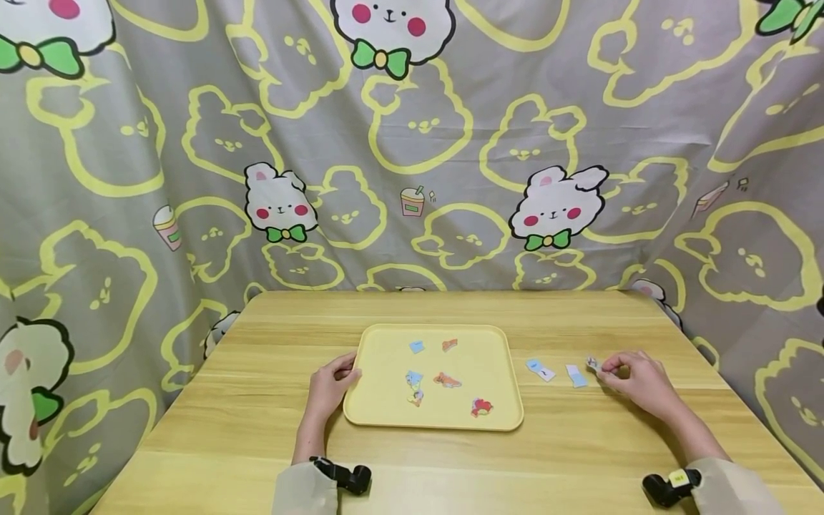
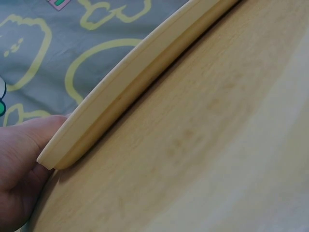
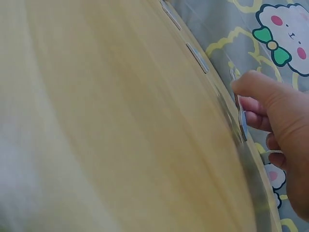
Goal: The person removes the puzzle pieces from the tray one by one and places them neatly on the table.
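The wooden table [image 1: 438,465] fills the lower half of my head view; on it, at lower centre, lies the yellow tray [image 1: 380,413]. The left hand [image 1: 331,386] grips the tray's left rim; a tug there, I judge, could slide or tip it and scatter its loose contents. At lower right, the right hand [image 1: 634,383] pinches a mottled cutout [image 3: 243,121] between thumb and fingers. A low leftward sweep could brush the two pieces in between, and so thin an edge could slip from my fingertips.

Appearance: the tray is shallow, round-cornered and plain. It bears a blue-and-yellow cluster [image 1: 415,386] left of its middle, an orange cutout [image 1: 447,380] beside that, and a red cutout [image 1: 481,408] at lower right. Right of the tray lie a longer blue-and-white cutout [image 1: 539,370] and a shorter blue-and-white cutout [image 1: 576,375]. The held piece, nearly edge-on at right in the right wrist view, is thin and steeply tilted, with a bluish patch low down; whether its lower tip touches wood I cannot tell.
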`<action>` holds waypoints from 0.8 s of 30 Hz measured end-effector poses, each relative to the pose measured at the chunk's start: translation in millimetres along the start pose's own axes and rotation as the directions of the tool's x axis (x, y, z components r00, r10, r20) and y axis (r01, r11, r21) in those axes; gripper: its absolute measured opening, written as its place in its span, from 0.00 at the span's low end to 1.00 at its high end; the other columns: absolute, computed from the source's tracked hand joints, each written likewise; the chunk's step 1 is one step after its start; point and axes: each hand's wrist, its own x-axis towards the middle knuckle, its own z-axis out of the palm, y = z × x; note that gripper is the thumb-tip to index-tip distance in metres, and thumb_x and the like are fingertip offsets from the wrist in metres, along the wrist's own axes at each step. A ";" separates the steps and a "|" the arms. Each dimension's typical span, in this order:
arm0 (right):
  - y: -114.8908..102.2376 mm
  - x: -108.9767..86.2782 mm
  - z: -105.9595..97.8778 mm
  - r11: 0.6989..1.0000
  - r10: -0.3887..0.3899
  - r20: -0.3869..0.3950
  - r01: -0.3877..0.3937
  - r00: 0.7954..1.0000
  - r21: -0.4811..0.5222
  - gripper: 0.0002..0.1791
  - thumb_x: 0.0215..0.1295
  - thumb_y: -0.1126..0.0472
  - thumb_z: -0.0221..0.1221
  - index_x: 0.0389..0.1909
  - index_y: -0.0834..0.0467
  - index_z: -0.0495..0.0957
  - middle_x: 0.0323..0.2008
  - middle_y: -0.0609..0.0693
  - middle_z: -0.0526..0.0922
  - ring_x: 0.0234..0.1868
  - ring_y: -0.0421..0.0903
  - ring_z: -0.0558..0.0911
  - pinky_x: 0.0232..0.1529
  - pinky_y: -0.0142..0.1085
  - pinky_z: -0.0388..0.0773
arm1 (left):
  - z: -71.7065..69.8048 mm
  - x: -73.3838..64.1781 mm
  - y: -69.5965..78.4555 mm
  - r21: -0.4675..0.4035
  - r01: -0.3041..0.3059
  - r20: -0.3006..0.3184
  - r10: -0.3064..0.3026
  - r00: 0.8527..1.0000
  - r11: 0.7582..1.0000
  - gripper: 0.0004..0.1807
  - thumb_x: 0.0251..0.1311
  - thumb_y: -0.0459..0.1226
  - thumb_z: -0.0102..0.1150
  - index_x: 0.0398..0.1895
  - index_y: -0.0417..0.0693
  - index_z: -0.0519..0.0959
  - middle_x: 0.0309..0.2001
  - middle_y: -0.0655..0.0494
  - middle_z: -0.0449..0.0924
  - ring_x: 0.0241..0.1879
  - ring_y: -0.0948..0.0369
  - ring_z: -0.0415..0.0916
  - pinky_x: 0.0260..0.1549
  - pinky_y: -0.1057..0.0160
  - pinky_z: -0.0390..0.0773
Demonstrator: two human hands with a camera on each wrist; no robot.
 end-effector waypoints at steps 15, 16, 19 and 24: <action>0.9 -0.9 2.4 0.995 -0.047 -0.016 0.045 0.999 -0.090 0.06 0.52 0.57 0.71 0.25 0.48 0.82 0.26 0.40 0.80 0.33 0.35 0.70 0.37 0.39 0.58 | 0.2 0.5 -2.6 0.019 -0.029 -0.005 0.029 1.000 0.999 0.21 0.58 0.34 0.67 0.57 0.42 0.81 0.44 0.43 0.87 0.44 0.52 0.84 0.40 0.73 0.81; 0.8 -0.9 2.4 0.995 -0.048 -0.016 0.046 0.999 -0.094 0.06 0.52 0.57 0.71 0.25 0.48 0.82 0.26 0.40 0.81 0.33 0.36 0.70 0.37 0.39 0.58 | 0.3 0.6 -2.7 0.018 -0.028 -0.004 0.028 1.000 0.999 0.21 0.58 0.35 0.67 0.57 0.42 0.81 0.44 0.43 0.87 0.44 0.52 0.84 0.40 0.73 0.81; -0.2 -0.4 1.6 0.993 -0.059 -0.014 0.058 0.998 -0.108 0.06 0.51 0.57 0.71 0.26 0.49 0.83 0.26 0.40 0.81 0.33 0.38 0.71 0.37 0.39 0.58 | 0.2 0.1 -2.7 0.023 -0.027 -0.006 0.027 1.000 0.999 0.22 0.58 0.34 0.67 0.57 0.42 0.81 0.44 0.43 0.87 0.44 0.52 0.84 0.40 0.73 0.81; -3.2 0.7 -0.2 0.986 -0.086 -0.008 0.084 0.996 -0.143 0.06 0.50 0.57 0.72 0.25 0.49 0.83 0.26 0.41 0.82 0.33 0.44 0.73 0.36 0.38 0.58 | 0.1 -0.4 -1.6 0.028 -0.015 -0.009 0.015 1.000 0.999 0.22 0.58 0.35 0.67 0.57 0.44 0.80 0.45 0.44 0.87 0.44 0.53 0.84 0.41 0.73 0.81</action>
